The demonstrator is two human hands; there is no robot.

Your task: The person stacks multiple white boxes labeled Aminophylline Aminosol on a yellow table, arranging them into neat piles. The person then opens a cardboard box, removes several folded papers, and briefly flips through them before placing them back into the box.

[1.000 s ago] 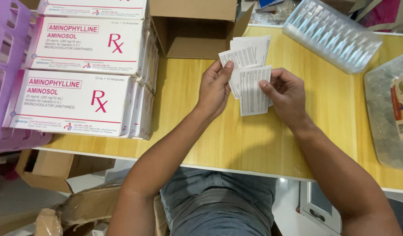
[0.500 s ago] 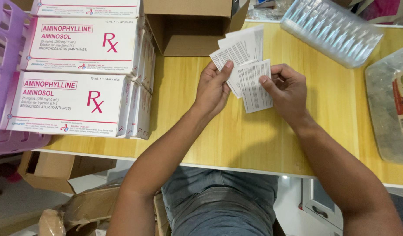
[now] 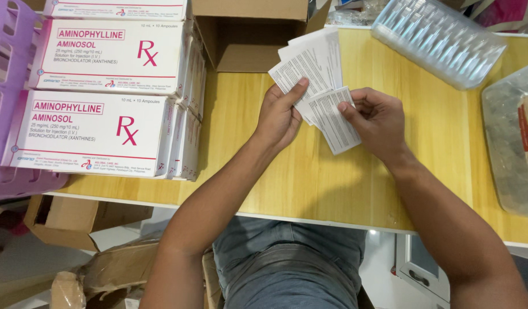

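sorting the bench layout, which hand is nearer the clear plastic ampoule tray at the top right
Right. The right hand lies just below-left of the clear ampoule tray, pinching a leaflet. The left hand sits farther left, beyond the fanned leaflets.

Yellow wood-top table (image 3: 309,189) w/ white edge, pale floor (image 3: 23,257) below, even bright light.

left hand (image 3: 278,114): fingers curled, thumb extended, pinching | right hand (image 3: 378,120): fingers bent, pinching | forearms converge
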